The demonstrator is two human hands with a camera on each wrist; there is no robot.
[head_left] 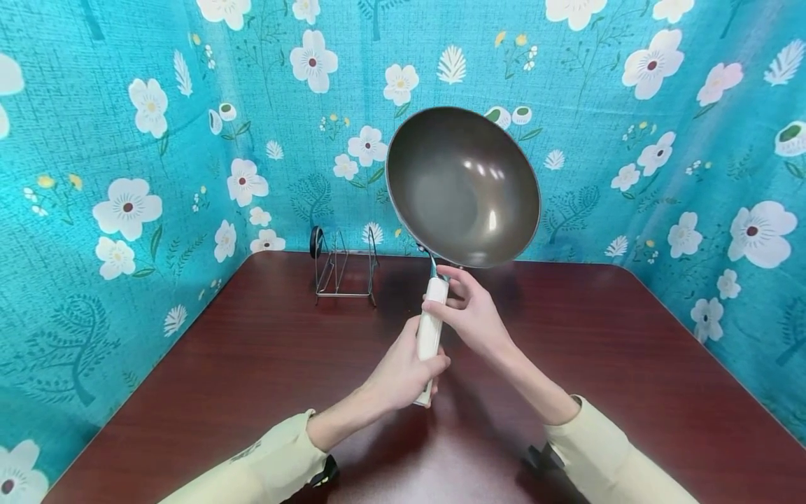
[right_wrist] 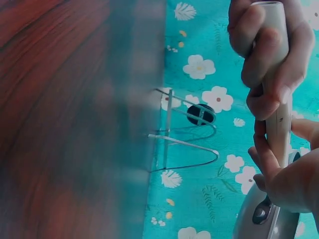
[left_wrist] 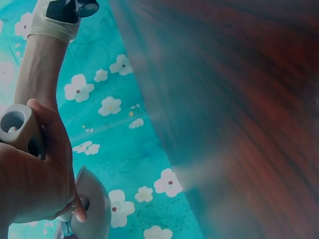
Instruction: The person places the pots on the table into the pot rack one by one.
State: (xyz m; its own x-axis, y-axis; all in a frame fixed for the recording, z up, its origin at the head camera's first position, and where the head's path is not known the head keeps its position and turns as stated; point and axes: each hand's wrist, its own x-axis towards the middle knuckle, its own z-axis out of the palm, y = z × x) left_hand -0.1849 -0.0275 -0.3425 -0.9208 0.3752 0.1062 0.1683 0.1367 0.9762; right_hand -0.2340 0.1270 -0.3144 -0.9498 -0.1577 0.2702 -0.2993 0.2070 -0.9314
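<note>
Nearest, the left hand (head_left: 404, 371) wraps the lower part of a long cream handle (head_left: 430, 337) and the right hand (head_left: 475, 315) pinches it higher up; judged stiff and front-heavy, best held there two-handed. Beyond, the round, glossy, dark grey-brown, probably metal wok (head_left: 453, 189) is tilted above the reddish-brown wood-grain table (head_left: 277, 378), interior facing the wearer, likely slick.

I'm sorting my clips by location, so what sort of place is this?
Probably a staged tabletop filming area, rather than a working kitchen: flowered cloth hangs behind and beside a dark table, and a pan is held above it.
</note>
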